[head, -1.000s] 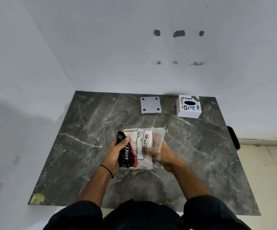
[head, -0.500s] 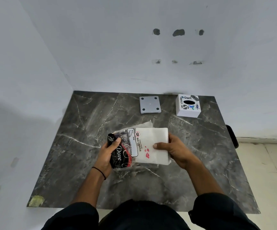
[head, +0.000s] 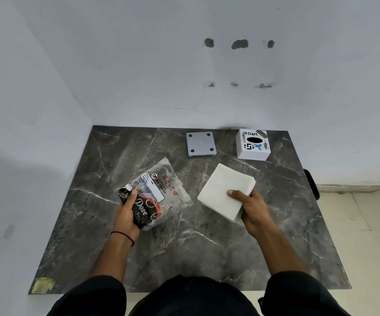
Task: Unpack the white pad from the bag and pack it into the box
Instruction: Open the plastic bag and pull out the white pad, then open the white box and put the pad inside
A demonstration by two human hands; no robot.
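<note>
The white pad (head: 223, 190), a thick square stack of tissue, is out of the bag and held just above the table by my right hand (head: 251, 208), thumb on top and fingers underneath. The clear plastic bag (head: 159, 190) with black and red print lies limp on the table's middle left; my left hand (head: 128, 210) grips its black end. The white box (head: 252, 145) with stickers and a dark oval hole on top stands at the back right, apart from the pad.
A grey square lid or plate (head: 200, 144) with four dark corner dots lies at the back, left of the box. The dark marble table (head: 184, 252) meets white walls at the back and left. A black object (head: 312, 183) sits past the right edge.
My right hand has pulled the white pad fully out of the bag and carried it to the right. The emptied bag, still held by my left hand, has collapsed on the table.
</note>
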